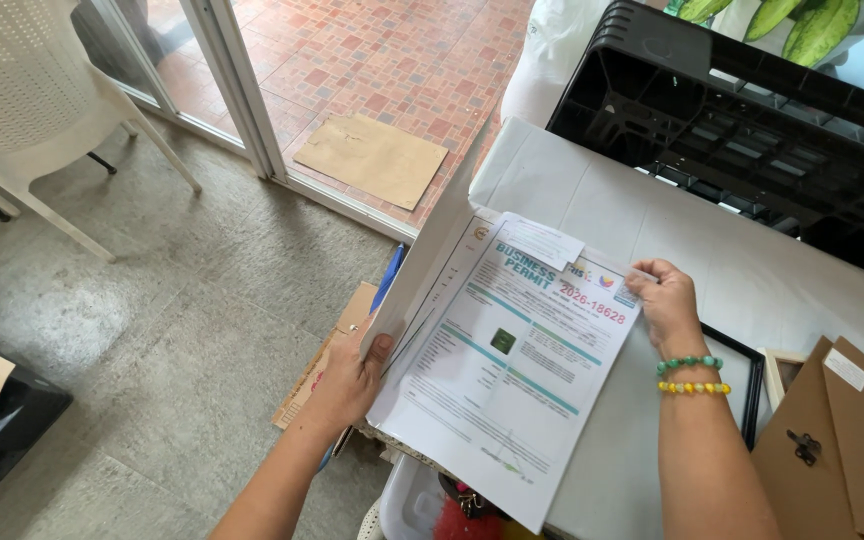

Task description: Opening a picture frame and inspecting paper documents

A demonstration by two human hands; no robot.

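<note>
Gripping an open white folder [422,255] at its lower edge, left hand [347,380], right hand [664,300] pinching the printed document's [507,370] top corner, over the white table's [592,190] near edge, black crate [752,130] behind

White printed document [512,370] lying tilted inside an opened folder [422,270].

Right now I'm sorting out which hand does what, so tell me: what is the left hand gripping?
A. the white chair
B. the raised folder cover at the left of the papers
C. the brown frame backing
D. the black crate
B: the left hand grips the lower edge of the raised folder cover, while the right hand pinches the printed paper's top corner.
</note>
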